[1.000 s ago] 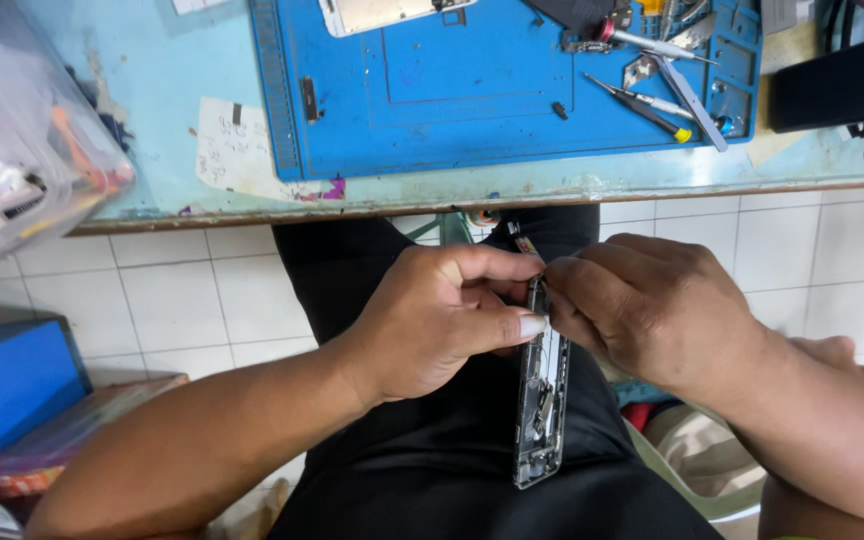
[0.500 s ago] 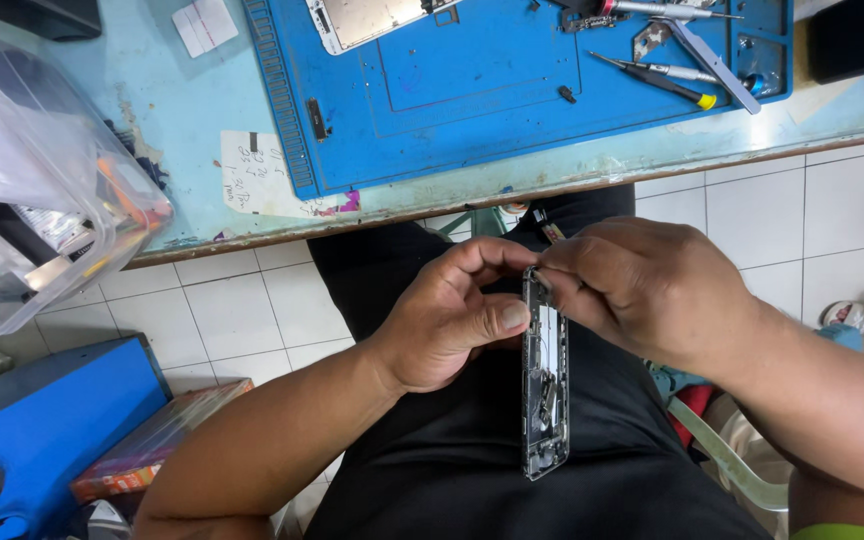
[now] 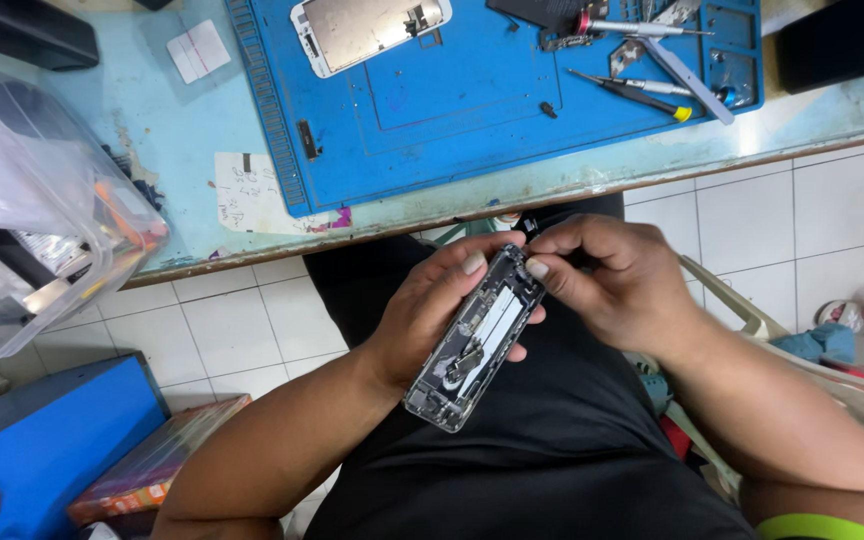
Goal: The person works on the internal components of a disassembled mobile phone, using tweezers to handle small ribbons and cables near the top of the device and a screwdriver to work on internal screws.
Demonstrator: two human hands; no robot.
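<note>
Cradled the opened phone body (image 3: pixel 477 340) in left hand (image 3: pixel 432 310), long axis slanting near-left to far-right; pinched at its far end with right hand (image 3: pixel 607 280).

A light-blue bench (image 3: pixel 182 150) carries a blue work mat (image 3: pixel 472 100) and a clear plastic tub (image 3: pixel 42 220).

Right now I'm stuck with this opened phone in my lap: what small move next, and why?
Probably lift gently with the right hand: its fingertips pinch a small part at the top edge of the opened phone body, which the left hand cradles tilted over the lap.
</note>
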